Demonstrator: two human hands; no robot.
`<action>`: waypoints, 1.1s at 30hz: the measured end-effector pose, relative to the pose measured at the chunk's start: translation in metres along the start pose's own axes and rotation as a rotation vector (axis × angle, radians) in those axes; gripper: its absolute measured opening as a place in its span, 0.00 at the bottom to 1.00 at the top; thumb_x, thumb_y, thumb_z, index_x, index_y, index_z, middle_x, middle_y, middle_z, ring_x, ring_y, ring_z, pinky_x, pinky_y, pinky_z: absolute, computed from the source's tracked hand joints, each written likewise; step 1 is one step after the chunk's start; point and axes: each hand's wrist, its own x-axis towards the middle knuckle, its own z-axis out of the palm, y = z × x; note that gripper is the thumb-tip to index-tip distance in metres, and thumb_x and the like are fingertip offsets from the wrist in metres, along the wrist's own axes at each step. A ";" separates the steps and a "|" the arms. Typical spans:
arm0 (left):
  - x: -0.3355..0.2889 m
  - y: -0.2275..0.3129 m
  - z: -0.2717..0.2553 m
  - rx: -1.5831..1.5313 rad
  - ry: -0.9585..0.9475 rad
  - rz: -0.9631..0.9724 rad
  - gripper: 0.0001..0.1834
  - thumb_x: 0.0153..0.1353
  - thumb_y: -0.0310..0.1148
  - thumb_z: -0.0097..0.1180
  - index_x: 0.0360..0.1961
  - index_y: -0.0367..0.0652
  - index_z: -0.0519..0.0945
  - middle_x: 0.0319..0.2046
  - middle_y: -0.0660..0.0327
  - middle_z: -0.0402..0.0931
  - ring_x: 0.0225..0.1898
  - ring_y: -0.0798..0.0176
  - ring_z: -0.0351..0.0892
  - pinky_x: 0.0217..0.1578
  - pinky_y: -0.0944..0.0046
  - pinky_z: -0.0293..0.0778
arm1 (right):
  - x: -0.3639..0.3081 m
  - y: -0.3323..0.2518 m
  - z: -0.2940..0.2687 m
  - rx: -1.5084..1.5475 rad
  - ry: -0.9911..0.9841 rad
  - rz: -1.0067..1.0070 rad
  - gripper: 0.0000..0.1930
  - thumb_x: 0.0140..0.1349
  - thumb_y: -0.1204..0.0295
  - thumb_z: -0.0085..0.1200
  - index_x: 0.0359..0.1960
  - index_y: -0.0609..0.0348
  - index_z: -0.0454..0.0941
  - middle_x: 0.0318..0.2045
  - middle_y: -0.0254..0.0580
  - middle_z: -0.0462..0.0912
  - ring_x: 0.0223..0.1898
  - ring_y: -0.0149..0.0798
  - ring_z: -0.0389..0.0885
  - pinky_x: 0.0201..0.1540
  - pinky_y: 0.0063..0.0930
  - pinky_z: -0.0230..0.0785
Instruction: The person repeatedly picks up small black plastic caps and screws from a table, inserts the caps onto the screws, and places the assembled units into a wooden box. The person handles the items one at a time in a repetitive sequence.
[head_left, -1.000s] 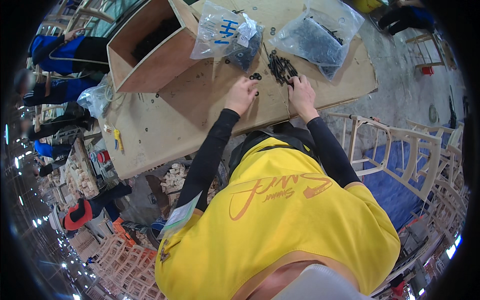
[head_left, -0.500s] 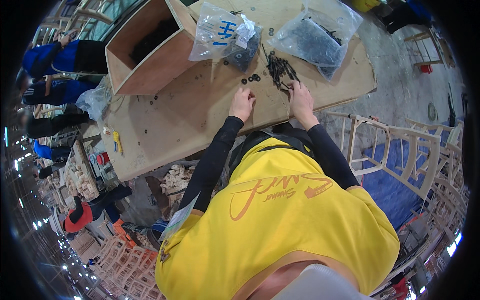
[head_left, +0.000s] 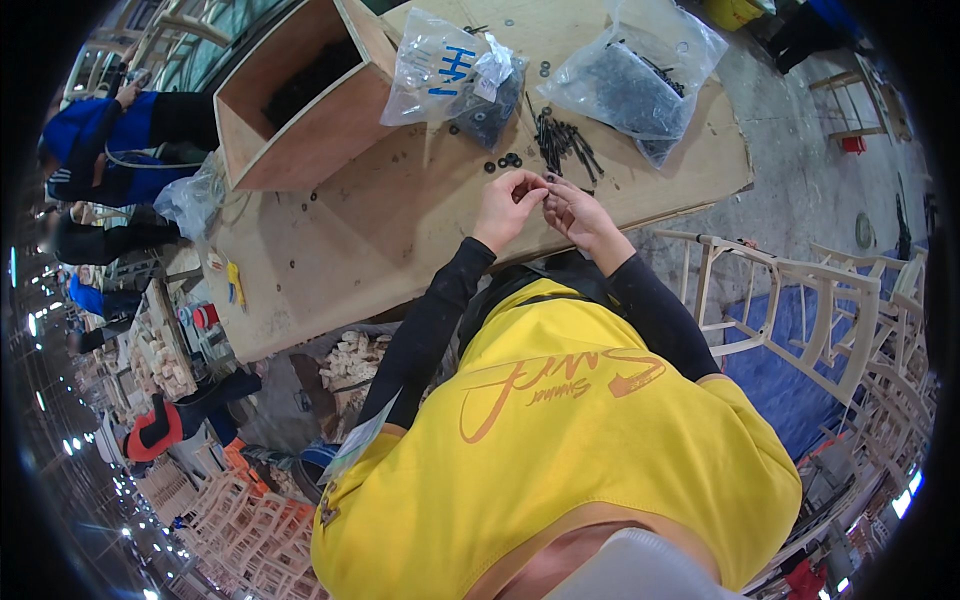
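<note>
Just on the near side of the pile of dark bolts [head_left: 562, 145], the left hand [head_left: 508, 208] and right hand [head_left: 580, 215] meet over the counter [head_left: 350, 240]. The left thumb and forefinger pinch together; the right fingers curl loosely beside them. A small dark piece shows at the fingertips, too small to identify. The counter's tan top is scuffed and spotted. Just left of the pile, dark washers [head_left: 503, 162] lie clustered.

Beyond the pile to the left, a clear bag [head_left: 425, 75] with blue marks holds small dark parts; to the right, a second clear bag [head_left: 640, 85] holds more dark hardware. Well left of the pile stands a lidless wooden box [head_left: 325, 130] with a dark heap [head_left: 310, 85] inside. Farther left, nearer the person, lies a yellow-handled tool [head_left: 235, 284].

Right of the pile, past the counter's edge, are grey floor [head_left: 780, 150], a pale chair frame [head_left: 868, 325] and blue sheeting [head_left: 800, 420]. Far left, people in blue [head_left: 75, 130] stand.
</note>
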 end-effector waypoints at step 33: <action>0.043 -0.015 -0.083 0.638 0.232 0.300 0.12 0.59 0.28 0.63 0.44 0.40 0.84 0.33 0.57 0.79 0.31 0.61 0.80 0.35 0.63 0.76 | -0.012 -0.012 -0.029 -1.539 0.510 -0.775 0.08 0.58 0.69 0.64 0.38 0.55 0.82 0.37 0.42 0.80 0.41 0.47 0.81 0.44 0.41 0.73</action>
